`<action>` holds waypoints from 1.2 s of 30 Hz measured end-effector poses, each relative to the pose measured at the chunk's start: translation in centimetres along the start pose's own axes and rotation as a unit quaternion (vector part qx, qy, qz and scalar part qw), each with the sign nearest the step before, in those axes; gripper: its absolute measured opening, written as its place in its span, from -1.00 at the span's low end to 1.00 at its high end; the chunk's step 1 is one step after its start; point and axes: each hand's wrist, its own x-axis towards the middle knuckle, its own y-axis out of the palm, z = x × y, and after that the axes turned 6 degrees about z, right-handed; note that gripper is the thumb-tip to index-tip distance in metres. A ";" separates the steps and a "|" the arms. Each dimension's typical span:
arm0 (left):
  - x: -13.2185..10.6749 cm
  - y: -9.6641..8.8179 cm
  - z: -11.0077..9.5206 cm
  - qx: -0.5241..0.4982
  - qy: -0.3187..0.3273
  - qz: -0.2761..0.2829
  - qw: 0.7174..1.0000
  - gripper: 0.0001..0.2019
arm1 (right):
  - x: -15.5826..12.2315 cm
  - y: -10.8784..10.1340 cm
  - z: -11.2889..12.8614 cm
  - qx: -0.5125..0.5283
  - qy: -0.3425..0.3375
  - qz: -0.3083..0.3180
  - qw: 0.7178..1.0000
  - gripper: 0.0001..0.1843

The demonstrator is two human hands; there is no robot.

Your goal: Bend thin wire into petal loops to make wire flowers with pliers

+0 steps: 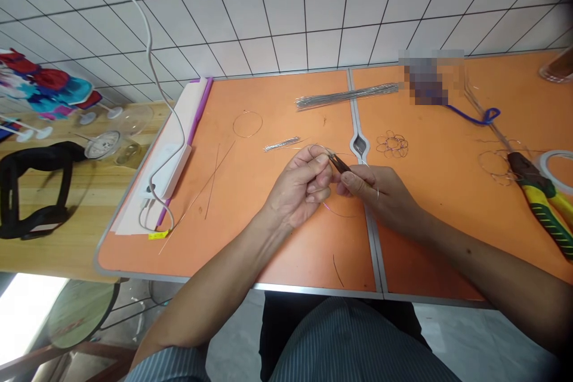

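Observation:
Over the middle of the orange table (277,239), my two hands meet. My left hand (302,182) is closed, thumb and forefinger pinching a thin wire (319,146) that curves over the fingers. Wrapped around a pair of small dark tweezers (341,163), my right hand (380,194) points their tips left at the wire, close to the left fingertips. A thin loop of wire with a pinkish stretch (329,208) hangs below the hands. The exact contact between tips and wire is too small to make out.
Behind the hands lie a short wire bundle (282,144), a long wire bundle (347,96) and a wire ring (248,124). Flower-shaped wire (393,144) lies right. Green-yellow pliers (539,203) rest far right. A white power strip (168,172) is left.

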 end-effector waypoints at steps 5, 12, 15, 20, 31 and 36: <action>0.0 0.3 0.3 -0.028 -0.013 -0.026 0.999 -0.74 | -0.1 0.3 0.0 -0.033 -0.016 -0.013 0.999 -0.31; -0.2 0.5 0.2 -0.033 -0.016 -0.033 0.999 -0.73 | -0.1 0.4 -0.2 -0.040 -0.040 -0.019 0.998 -0.39; -0.1 0.4 0.2 -0.032 -0.011 -0.025 0.999 -0.74 | -0.2 0.5 -0.1 -0.024 -0.035 -0.019 0.999 -0.37; -0.1 0.1 0.2 -0.026 -0.004 -0.011 1.000 -0.71 | -0.2 0.7 -0.1 0.010 -0.014 -0.013 1.000 -0.34; -0.1 0.3 -0.1 -0.015 -0.019 -0.026 0.999 -0.72 | -0.1 0.4 0.0 0.047 -0.002 0.002 0.999 -0.31; -0.1 0.1 -0.1 -0.010 -0.017 -0.014 1.000 -0.72 | -0.1 0.3 0.2 0.065 -0.004 0.008 0.998 -0.31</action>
